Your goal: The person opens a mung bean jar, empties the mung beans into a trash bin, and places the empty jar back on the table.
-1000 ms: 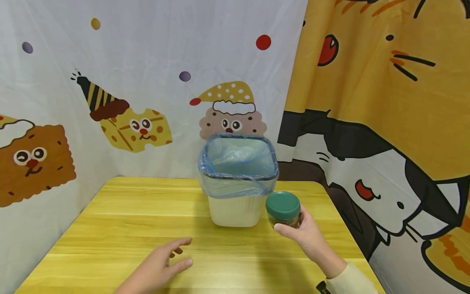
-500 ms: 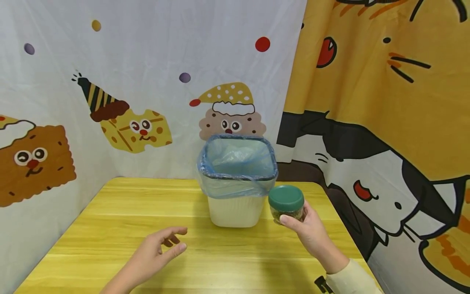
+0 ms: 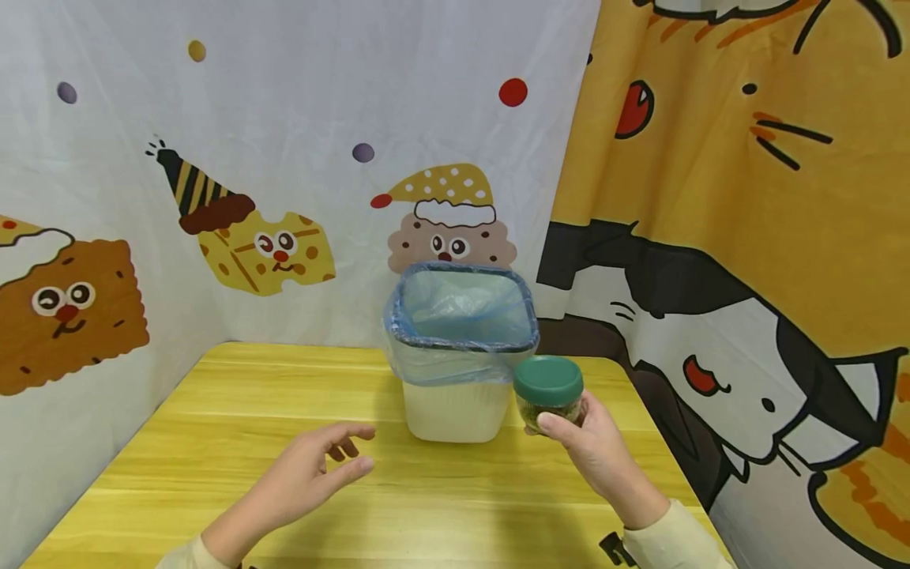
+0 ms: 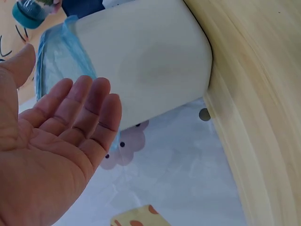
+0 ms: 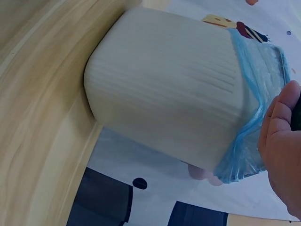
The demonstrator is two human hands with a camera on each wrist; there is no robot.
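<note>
My right hand (image 3: 597,446) grips a small clear jar (image 3: 548,391) with a green lid and dark contents, held upright above the table in front of the bin's right side. The same jar shows at the top left corner of the left wrist view, by its teal lid (image 4: 27,17). Only a dark sliver of it appears at the right edge of the right wrist view. My left hand (image 3: 306,478) hovers over the table at the left, palm turned inward, fingers relaxed and holding nothing. Between and beyond the hands stands a white bin (image 3: 455,411) lined with a blue plastic bag (image 3: 462,363).
The bin stands near the back of a yellow wood-grain table (image 3: 249,403). A white cartoon-printed curtain (image 3: 284,95) hangs behind it, and a yellow one (image 3: 682,158) closes off the right side. The bin's mouth faces upward, with the bag folded over its rim.
The jar rose slightly and shifted a little right, then back left, in my right hand. My left hand drew back left, then moved slightly right and up. The bin stayed in place.
</note>
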